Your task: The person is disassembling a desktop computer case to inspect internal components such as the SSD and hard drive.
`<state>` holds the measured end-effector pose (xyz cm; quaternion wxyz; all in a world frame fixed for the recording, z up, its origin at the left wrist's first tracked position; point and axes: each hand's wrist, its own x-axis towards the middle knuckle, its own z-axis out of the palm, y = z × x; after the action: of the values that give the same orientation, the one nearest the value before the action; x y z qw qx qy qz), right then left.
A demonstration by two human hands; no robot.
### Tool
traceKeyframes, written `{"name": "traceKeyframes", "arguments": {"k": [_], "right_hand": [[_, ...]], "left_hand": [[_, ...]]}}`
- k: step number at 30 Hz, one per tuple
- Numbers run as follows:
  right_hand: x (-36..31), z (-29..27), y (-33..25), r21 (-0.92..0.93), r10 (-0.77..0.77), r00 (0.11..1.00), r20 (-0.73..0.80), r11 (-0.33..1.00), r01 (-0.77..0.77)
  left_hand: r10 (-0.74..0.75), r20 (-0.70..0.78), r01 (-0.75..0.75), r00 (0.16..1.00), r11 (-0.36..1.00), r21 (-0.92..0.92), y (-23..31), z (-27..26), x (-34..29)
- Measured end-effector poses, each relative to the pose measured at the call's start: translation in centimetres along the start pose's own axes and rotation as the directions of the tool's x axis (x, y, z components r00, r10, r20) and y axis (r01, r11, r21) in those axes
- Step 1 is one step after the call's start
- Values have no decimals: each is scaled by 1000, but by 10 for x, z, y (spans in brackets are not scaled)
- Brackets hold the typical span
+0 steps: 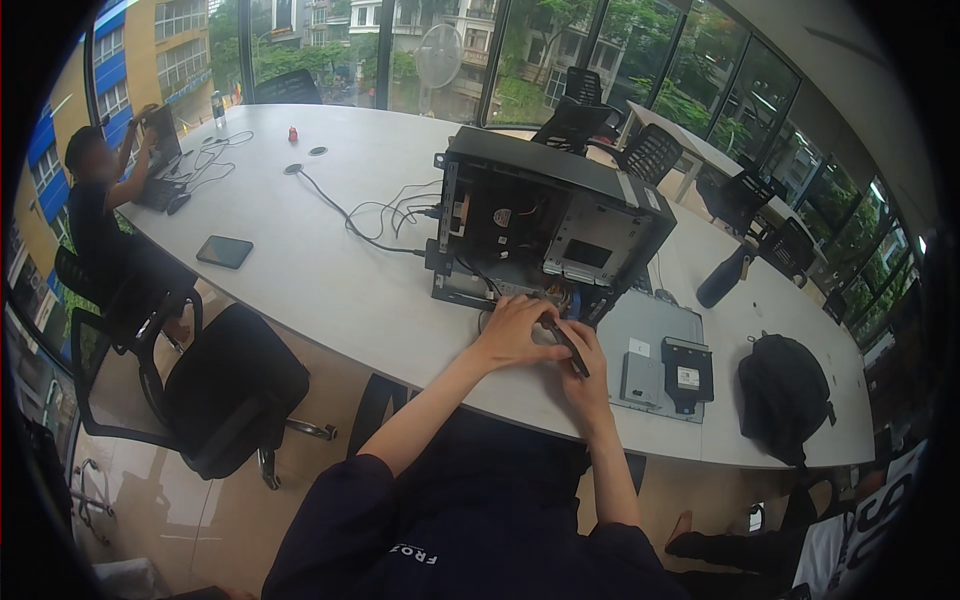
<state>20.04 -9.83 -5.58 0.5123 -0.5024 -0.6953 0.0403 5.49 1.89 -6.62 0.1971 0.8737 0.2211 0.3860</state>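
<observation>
A black desktop computer case [555,165] lies on the white table in front of me, its open side toward me and its inner parts and wires showing. Just before its lower edge, my left hand [515,338] and my right hand [588,365] are closed around a slim dark flat object [570,347]. The fingers partly cover that object, so its kind cannot be made out. Right of my hands is a grey metal side panel [640,400], with a black drive bracket [688,377] carrying a white label on top of it.
Cables [365,235] run from the case's left side to a table socket. A dark phone [225,252] lies on the left, a dark bottle [725,277] and a black backpack [785,395] on the right. At the far left a person [95,200] sits by a laptop [162,140].
</observation>
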Motion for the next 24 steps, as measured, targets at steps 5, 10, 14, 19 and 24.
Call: {"name": "traceKeyframes", "arguments": {"k": [5, 10, 14, 19, 24], "right_hand": [[-5, -1, 8, 0, 60, 998, 0, 998, -60], [2, 1, 6, 43, 40, 999, 25, 998, -41], [0, -2, 6, 63, 58, 997, 45, 996, -61], [-2, -3, 8, 56, 82, 995, 54, 995, -85], [-2, -2, 11, 74, 111, 994, -24, 991, -109]], "left_hand": [[-58, 117, 93, 991, 943, -321, -9, 8, 2], [-38, 110, 75, 993, 934, -349, -8, -1, 2], [-34, 201, 98, 979, 944, -316, -7, -3, 2], [-71, 277, 170, 958, 920, -353, -2, -6, 1], [-185, 354, 356, 917, 779, -517, 3, -11, -1]]}}
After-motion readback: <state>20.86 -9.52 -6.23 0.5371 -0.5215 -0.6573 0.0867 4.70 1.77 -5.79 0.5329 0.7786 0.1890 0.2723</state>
